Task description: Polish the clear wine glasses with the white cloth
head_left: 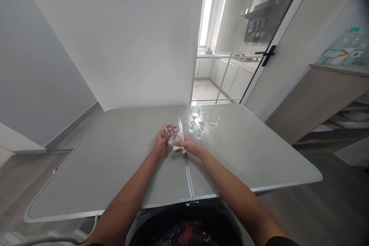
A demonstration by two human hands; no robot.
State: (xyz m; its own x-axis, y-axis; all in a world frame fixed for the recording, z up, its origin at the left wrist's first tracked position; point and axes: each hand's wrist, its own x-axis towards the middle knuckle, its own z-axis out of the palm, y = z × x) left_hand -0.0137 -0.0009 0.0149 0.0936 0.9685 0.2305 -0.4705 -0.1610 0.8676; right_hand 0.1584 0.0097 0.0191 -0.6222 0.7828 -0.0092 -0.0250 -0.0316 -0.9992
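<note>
My left hand is closed around the bowl of a clear wine glass, which lies tilted on its side above the folding table. My right hand presses a white cloth over the other end of this glass, so its stem and foot are mostly hidden. Just beyond, to the right of my hands, more stemmed glasses stand upright: one wine glass at the back, another nearer to me, and a fainter glass to their right.
A metal seam runs down the middle of the table. Behind it are a white wall and a glass door with a black handle. At right, plastic bottles stand on a wooden shelf unit. A dark-lined bin sits at the near edge.
</note>
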